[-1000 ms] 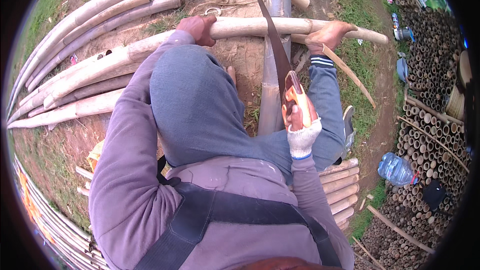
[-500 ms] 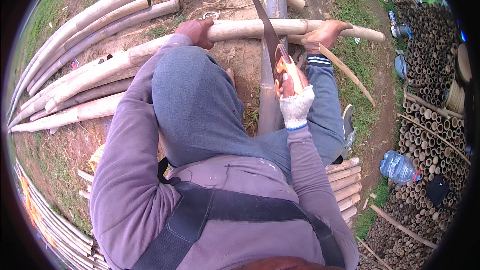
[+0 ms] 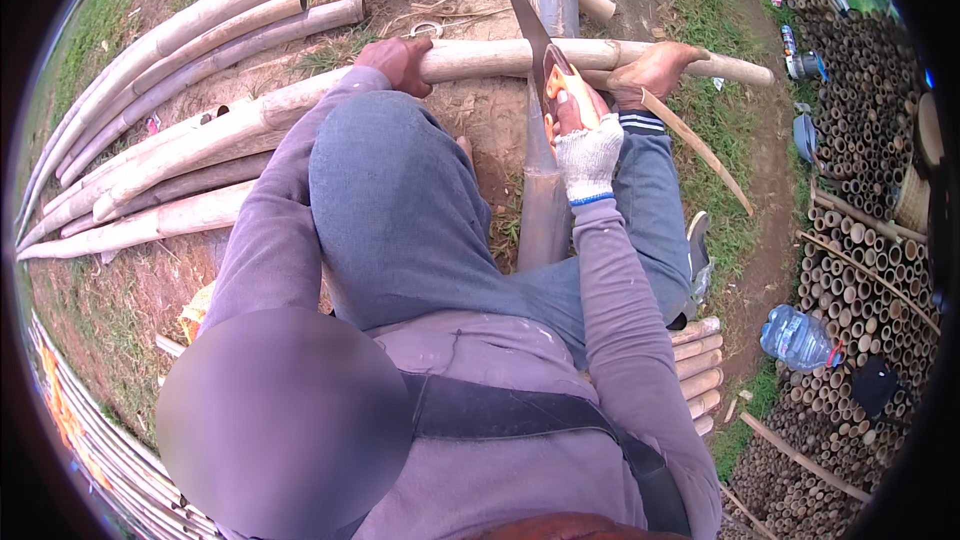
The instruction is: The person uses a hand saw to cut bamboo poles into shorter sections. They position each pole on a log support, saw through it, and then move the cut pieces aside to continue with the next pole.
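Note:
My left hand (image 3: 402, 66) is wrapped round a long pale bamboo pole (image 3: 480, 59), left of my raised knee. In my right hand (image 3: 575, 120), which wears a white fingerless knit glove (image 3: 588, 158), is the orange handle of a handsaw (image 3: 526, 12). Its dark, tapering blade lies across the pole and points away from me. The pole crosses over a thicker grey bamboo length (image 3: 546, 195) on the ground. My bare foot (image 3: 648, 73) presses on the pole, right of the saw. Whether the teeth have entered the bamboo cannot be made out.
More bamboo poles (image 3: 210, 25) lie at the left and far side. A curved bamboo strip (image 3: 698, 152) sits beside my foot. Stacked cut bamboo pieces (image 3: 835, 265), a large clear plastic bottle (image 3: 800, 338) and a dark cloth (image 3: 874, 386) are at the right. Bamboo slats (image 3: 698, 370) show beside me.
My right hand has pushed the saw forward, away from me, so its handle is now closer to the pole. My left hand and foot stay in place on the bamboo.

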A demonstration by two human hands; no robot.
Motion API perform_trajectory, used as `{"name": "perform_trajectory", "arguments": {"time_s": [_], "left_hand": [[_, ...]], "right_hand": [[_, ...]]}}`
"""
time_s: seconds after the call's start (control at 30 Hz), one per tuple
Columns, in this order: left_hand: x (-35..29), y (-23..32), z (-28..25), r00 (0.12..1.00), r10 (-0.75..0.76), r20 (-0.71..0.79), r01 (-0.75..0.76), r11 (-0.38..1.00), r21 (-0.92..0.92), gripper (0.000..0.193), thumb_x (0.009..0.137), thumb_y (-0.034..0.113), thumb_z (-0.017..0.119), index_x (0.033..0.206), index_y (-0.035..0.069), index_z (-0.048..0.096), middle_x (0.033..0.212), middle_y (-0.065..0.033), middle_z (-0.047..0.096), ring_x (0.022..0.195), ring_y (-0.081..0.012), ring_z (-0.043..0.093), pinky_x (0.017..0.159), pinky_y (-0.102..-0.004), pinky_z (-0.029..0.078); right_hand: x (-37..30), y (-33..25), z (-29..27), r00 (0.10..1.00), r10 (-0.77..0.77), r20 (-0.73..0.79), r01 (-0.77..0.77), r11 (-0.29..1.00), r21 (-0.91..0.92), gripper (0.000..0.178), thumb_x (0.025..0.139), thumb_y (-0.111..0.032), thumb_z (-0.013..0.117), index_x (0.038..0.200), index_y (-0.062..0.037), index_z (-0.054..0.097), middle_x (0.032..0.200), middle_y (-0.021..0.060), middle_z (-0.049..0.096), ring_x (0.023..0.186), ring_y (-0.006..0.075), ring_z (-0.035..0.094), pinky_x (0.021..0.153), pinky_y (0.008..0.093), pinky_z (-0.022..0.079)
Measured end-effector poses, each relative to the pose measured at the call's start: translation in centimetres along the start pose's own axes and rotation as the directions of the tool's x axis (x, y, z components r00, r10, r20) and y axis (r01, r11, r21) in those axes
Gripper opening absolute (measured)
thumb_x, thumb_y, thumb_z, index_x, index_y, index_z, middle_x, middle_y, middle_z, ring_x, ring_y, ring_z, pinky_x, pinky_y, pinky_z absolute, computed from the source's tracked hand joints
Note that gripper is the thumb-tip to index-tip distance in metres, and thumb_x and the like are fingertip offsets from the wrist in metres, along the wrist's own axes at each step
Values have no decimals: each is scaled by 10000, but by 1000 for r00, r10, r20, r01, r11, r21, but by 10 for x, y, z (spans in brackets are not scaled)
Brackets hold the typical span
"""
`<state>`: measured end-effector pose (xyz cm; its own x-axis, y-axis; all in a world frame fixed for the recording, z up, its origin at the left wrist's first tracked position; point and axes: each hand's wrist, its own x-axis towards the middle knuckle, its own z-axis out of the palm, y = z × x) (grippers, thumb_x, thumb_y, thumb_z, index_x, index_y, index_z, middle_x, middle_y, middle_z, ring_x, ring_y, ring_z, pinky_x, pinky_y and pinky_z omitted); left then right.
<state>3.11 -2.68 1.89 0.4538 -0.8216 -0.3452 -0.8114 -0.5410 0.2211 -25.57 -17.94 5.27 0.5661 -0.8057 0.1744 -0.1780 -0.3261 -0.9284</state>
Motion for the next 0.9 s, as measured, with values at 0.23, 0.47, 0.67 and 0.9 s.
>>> {"name": "perform_trajectory", "arguments": {"time_s": [0.23, 0.47, 0.67, 0.9], "left_hand": [[0, -6, 7, 998, -51, 42, 52, 998, -19, 695, 782, 416, 851, 1385, 146, 637, 1087, -177, 785, 1006, -375, 768, 913, -491, 610], [8, 4, 8, 999, -33, 36, 34, 999, -32, 703, 775, 424, 867, 1389, 158, 653, 1103, -172, 792, 1030, -364, 768, 929, -481, 610], [-3, -4, -6, 998, -64, -11, 63, 997, -38, 695, 780, 427, 869, 1384, 157, 656, 1100, -176, 792, 1021, -365, 772, 924, -477, 613], [2, -2, 3, 996, -64, 67, 63, 998, 10, 707, 792, 435, 842, 1409, 156, 635, 1159, -177, 781, 1098, -353, 761, 955, -475, 609]], "right_hand": [[-165, -64, -110, 970, 235, 64, -238, 970, 41, 534, 1068, -278, 690, 1455, 75, 584, 1084, 108, 747, 749, 67, 641, 631, 215, 518], [-11, 17, -8, 999, 38, 1, -38, 999, -26, 399, 1030, -241, 755, 1283, 64, 706, 1076, 167, 782, 952, 210, 746, 849, 340, 584], [-94, -14, -56, 984, 171, 56, -174, 983, 56, 466, 1048, -242, 725, 1376, 77, 637, 1076, 133, 763, 772, 139, 676, 701, 283, 553], [-133, -23, -76, 990, 141, 29, -142, 989, 39, 482, 1049, -251, 719, 1403, 62, 628, 1074, 118, 763, 761, 110, 659, 682, 259, 538]]}}
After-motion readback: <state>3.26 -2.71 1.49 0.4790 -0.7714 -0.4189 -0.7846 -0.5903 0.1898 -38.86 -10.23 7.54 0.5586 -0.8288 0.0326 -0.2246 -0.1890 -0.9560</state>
